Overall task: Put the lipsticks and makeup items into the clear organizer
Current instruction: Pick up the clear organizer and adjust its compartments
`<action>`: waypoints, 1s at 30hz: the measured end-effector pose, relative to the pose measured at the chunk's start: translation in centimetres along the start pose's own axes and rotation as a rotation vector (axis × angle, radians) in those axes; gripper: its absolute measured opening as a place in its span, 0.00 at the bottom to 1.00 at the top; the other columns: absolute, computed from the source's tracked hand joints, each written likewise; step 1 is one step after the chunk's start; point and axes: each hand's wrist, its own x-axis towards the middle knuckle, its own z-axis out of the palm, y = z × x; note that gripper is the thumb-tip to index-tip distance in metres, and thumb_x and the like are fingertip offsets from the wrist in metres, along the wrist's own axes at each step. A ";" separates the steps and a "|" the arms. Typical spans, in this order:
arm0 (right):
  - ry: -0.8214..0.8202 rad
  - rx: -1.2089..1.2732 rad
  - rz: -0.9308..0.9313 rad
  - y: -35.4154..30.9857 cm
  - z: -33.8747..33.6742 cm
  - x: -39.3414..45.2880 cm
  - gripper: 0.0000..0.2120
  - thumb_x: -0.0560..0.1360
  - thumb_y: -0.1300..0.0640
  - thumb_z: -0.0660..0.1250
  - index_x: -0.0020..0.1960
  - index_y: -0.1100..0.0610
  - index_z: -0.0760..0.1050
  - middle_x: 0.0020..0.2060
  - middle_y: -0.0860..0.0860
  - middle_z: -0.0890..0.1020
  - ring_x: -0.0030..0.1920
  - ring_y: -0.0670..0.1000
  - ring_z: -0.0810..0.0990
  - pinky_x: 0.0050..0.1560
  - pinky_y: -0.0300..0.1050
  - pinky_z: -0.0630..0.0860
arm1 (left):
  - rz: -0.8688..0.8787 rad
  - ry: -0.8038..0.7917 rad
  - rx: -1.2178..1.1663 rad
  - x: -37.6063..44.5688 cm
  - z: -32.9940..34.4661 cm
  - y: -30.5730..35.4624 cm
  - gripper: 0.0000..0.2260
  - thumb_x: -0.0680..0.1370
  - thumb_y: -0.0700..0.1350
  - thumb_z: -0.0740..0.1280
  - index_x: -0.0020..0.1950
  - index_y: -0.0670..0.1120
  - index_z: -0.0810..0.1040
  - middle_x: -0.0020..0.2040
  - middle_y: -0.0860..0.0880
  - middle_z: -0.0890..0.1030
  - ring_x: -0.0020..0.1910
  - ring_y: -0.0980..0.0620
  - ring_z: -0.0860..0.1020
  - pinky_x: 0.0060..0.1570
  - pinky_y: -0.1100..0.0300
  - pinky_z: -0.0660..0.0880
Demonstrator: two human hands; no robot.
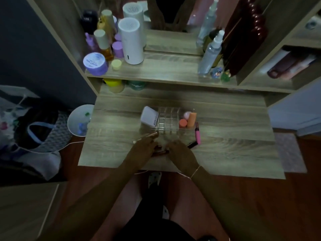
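The clear organizer (167, 120) stands mid-table with its grid cells bare. A white compact (149, 116) leans in its left end; an orange tube (191, 120), an orange cap (182, 123) and a pink ball (187, 114) sit at its right end. A pink tube (198, 133) lies to its right, with a dark pencil (192, 145) below it. A rose-gold lipstick (150, 135) lies in front. My left hand (145, 148) and my right hand (178, 150) rest over dark red lipsticks (160, 152) on the table; whether either hand grips one is unclear.
A wooden shelf (165, 70) behind holds bottles, purple jars (95, 63), a white cylinder (131, 41) and spray bottles (211, 53). A white bin (79, 120) and a bag (34, 129) stand left of the table. A mirror is at the back.
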 end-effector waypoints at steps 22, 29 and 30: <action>0.253 0.736 0.268 1.9 -6.1 2.6 0.05 0.72 0.62 0.71 0.48 0.60 0.80 0.41 0.49 0.83 0.45 0.46 0.81 0.49 0.32 0.74 | 0.314 0.110 0.074 6.5 -3.2 2.5 0.22 0.72 0.32 0.68 0.65 0.41 0.73 0.48 0.38 0.76 0.40 0.46 0.77 0.35 0.54 0.76; 0.366 1.132 0.376 0.3 -8.9 6.2 0.10 0.79 0.61 0.61 0.55 0.61 0.79 0.48 0.65 0.81 0.43 0.61 0.84 0.36 0.39 0.81 | 0.272 0.239 -0.093 10.3 -5.5 2.8 0.19 0.77 0.36 0.64 0.67 0.46 0.71 0.50 0.42 0.74 0.43 0.47 0.75 0.42 0.57 0.74; 0.362 1.158 0.383 0.0 -9.0 6.7 0.10 0.79 0.61 0.61 0.56 0.60 0.79 0.47 0.65 0.82 0.42 0.61 0.84 0.37 0.43 0.83 | 0.273 0.255 -0.127 10.8 -5.7 3.0 0.19 0.77 0.37 0.64 0.68 0.46 0.70 0.52 0.43 0.74 0.44 0.49 0.75 0.43 0.60 0.74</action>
